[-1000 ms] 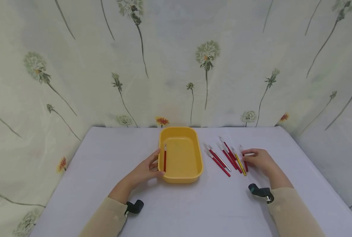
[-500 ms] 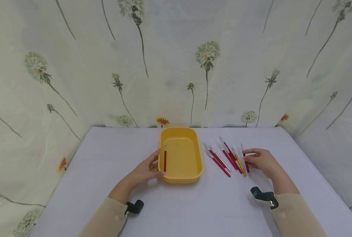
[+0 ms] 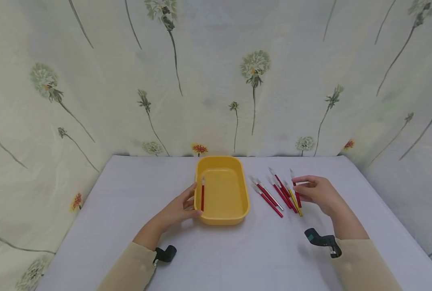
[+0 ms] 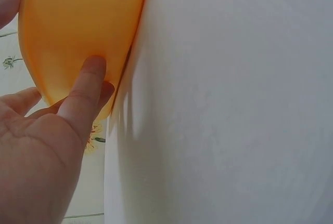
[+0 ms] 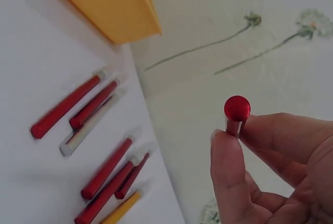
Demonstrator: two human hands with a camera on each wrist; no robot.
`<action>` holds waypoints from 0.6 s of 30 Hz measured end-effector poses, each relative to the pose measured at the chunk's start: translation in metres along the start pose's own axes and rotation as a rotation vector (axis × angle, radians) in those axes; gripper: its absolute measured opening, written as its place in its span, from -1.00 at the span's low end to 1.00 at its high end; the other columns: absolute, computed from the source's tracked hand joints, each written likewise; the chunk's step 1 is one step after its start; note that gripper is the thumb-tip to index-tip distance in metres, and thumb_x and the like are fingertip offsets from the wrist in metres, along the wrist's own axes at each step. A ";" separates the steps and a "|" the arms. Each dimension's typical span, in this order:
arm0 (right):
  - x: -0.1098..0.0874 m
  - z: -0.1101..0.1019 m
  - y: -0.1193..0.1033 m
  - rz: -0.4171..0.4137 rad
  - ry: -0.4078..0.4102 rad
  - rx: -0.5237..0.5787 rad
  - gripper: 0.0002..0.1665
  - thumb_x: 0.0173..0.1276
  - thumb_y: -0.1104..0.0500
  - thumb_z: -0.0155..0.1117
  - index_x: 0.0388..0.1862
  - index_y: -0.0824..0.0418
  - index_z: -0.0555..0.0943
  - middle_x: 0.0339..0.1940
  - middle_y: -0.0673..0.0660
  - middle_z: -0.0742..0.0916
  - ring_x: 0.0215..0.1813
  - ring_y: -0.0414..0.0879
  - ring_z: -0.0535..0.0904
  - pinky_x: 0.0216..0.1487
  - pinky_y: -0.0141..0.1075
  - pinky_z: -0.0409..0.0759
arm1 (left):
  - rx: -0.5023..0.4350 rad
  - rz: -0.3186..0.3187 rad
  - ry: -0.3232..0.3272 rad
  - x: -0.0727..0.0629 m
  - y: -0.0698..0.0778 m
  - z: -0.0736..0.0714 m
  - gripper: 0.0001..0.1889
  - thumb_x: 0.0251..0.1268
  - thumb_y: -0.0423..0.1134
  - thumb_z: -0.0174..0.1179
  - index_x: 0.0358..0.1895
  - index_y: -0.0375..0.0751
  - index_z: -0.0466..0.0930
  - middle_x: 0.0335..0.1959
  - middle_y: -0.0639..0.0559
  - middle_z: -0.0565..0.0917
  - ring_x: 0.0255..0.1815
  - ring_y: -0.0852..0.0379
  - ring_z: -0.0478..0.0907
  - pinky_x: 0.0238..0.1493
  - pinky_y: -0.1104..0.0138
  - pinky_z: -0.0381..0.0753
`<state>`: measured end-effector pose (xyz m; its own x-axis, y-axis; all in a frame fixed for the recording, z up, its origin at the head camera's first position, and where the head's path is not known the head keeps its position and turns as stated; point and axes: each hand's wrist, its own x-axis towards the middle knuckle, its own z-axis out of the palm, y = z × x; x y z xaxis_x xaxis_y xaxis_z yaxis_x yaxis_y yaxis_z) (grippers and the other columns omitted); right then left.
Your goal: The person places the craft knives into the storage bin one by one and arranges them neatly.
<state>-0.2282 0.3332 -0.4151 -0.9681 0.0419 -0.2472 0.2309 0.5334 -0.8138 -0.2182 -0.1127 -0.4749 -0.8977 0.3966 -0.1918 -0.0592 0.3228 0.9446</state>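
The person's right hand (image 3: 315,195) held a slim red-handled brush with a pale tip (image 3: 298,201), its grip pinching the handle between thumb and fingers. The held brush was at the right-hand end of a loose group on the white surface (image 3: 223,254), just beside a slim yellow-handled brush (image 3: 294,201); its tip pointed away from the person, and its round red end faced the camera in the right wrist view. To the left of the yellow one were several red-handled brushes with pale tips (image 3: 272,205) and a silver-handled brush (image 3: 279,206), all slanting with their tips toward the back.

The left hand (image 3: 179,207) gripped the left side of a yellow, round-cornered rectangular tray (image 3: 225,198), thumb at the near corner's rim and other fingers against the outer wall. Inside the tray, along its left wall, lay a single red-handled brush (image 3: 202,197), lengthwise. Beige sleeves (image 3: 361,262) covered both forearms. Behind the surface hung a pale backdrop printed with dandelions (image 3: 205,81).
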 end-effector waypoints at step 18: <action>-0.019 0.036 -0.057 -0.103 -0.016 0.057 -0.47 0.45 0.10 0.32 0.33 0.25 0.52 0.19 0.36 0.62 -0.04 0.00 0.69 -0.01 -0.26 0.70 | 0.016 -0.001 0.009 -0.001 0.000 0.000 0.01 0.15 -0.01 0.47 0.61 0.31 0.00 0.56 0.04 0.22 0.50 -0.07 0.28 0.41 -0.07 0.31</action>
<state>-0.2195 0.2714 -0.3833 -0.9853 -0.0242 -0.1691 0.1364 0.4848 -0.8639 -0.2173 -0.1125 -0.4744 -0.9015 0.3886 -0.1906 -0.0533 0.3373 0.9399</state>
